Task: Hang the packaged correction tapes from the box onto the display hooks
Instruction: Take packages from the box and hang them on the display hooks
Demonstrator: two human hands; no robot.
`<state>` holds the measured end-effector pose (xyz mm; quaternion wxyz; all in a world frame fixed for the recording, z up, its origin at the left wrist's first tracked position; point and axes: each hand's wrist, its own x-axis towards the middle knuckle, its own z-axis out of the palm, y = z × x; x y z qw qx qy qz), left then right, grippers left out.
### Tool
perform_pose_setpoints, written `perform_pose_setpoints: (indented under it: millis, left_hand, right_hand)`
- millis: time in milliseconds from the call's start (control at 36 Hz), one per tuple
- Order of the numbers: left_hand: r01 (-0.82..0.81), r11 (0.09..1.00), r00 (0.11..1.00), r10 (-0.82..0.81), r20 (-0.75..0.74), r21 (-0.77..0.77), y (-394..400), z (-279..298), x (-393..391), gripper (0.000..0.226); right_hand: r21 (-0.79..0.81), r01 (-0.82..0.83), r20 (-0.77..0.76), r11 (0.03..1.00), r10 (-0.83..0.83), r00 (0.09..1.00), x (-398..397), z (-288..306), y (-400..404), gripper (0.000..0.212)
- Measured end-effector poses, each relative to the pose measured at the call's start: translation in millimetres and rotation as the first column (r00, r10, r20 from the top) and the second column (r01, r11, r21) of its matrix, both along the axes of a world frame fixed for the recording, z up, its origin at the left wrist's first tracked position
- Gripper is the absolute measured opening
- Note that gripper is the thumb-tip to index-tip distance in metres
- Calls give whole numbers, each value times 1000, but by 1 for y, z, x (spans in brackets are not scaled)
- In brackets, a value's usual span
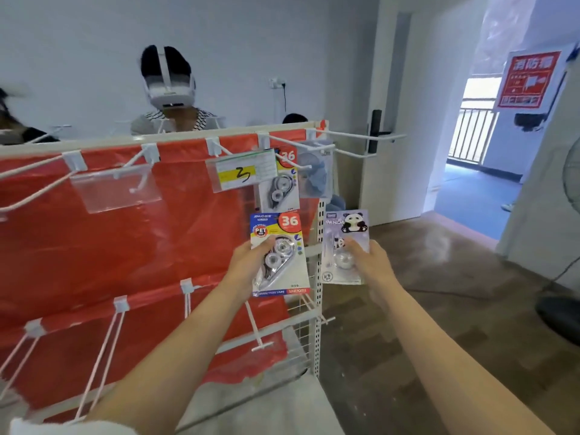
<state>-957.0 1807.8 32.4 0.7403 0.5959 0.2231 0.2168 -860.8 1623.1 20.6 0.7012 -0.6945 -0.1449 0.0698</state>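
My left hand [248, 265] grips a blue, yellow and red correction tape pack [284, 243] marked 36, held upright in front of the rack. My right hand [367, 262] pinches a pale purple panda correction tape pack [340, 227] beside it, to the right of the rack's post. Above them, another pack marked 36 [279, 183] hangs on a white display hook [290, 163] at the top right of the red-backed rack [125, 246]. A bluish pack [315, 174] hangs on the neighbouring hook. The box is out of view.
A price tag holder marked 3 [240, 172] hangs left of the stocked hook. Several bare white hooks jut from the upper and lower rails. A person wearing a headset [169, 89] stands behind the rack. An open doorway [470, 146] and a fan base [561, 312] lie to the right.
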Motion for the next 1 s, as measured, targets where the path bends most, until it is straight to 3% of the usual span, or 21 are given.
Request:
perform_pose_setpoints:
  millis: [222, 306, 333, 417, 500, 611, 778, 917, 1000]
  left_hand:
    - [-76, 996, 997, 77, -12, 51, -13, 4, -3, 11]
    - [-107, 989, 993, 112, -40, 99, -19, 3, -2, 19]
    - [-101, 988, 993, 108, -55, 114, -23, 3, -1, 30]
    - [-26, 995, 996, 34, -78, 97, -38, 3, 3, 101]
    - [11, 990, 1000, -8, -24, 140, -53, 6, 2, 115]
    - [23, 983, 1000, -24, 1, 183, -45, 4, -3, 92]
    - [-151, 984, 985, 142, 98, 92, -38, 4, -2, 45]
    - [-171, 984, 974, 159, 163, 59, -38, 13, -6, 6]
    - [-180, 984, 963, 175, 207, 9, -35, 16, -9, 6]
  right_hand:
    - [-3, -160, -51, 987, 160, 986, 3, 7, -2, 26]
    - [30, -297, -88, 954, 298, 950, -3, 13, 0, 15]
    - [33, -344, -78, 938, 346, 935, -7, 14, 2, 10]
    - [-16, -421, -17, 907, 421, 907, -23, 13, 14, 15]
    - [-13, -395, 3, 919, 395, 919, -30, 7, 25, 39]
    - [-53, -369, -33, 928, 367, 929, -27, 5, 26, 45]
    - [156, -356, -203, 921, 382, 901, -24, 12, 25, 41]
    - [103, -503, 18, 858, 504, 864, -25, 23, 20, 36]
    - [62, -526, 74, 848, 522, 850, -25, 28, 17, 36]
